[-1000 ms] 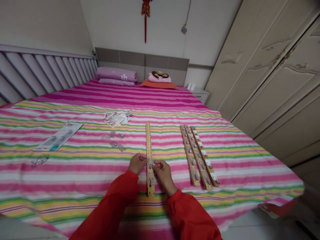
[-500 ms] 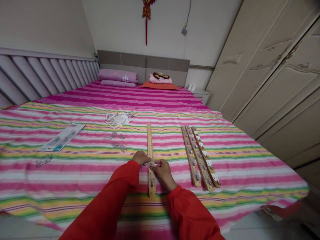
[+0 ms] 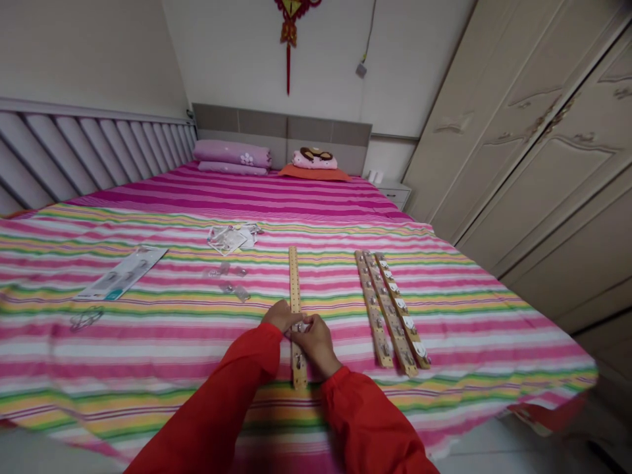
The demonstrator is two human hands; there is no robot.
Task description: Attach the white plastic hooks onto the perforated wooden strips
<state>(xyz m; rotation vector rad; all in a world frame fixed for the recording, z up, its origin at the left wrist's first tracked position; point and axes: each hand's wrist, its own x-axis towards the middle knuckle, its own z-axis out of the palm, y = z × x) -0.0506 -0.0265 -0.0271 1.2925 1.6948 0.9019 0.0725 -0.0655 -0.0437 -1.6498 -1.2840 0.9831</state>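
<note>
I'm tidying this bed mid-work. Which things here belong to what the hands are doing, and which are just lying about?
In hand:
- left hand and right hand, fingertips meeting on the holed wooden strip
- probably the three fitted strips and the loose clear packets

Lying about:
- printed card
- wire clip
- pillows
- red wall knot

We look down on a pale wooden strip, matt and unvarnished. The bed beneath it wears soft, matt striped cloth. Three more wooden strips carry small shiny metal hooks. The clear plastic packets gleam; the paper card looks smooth. Our sleeves are smooth red cloth. The cream wardrobe doors show a low satin sheen.
</note>
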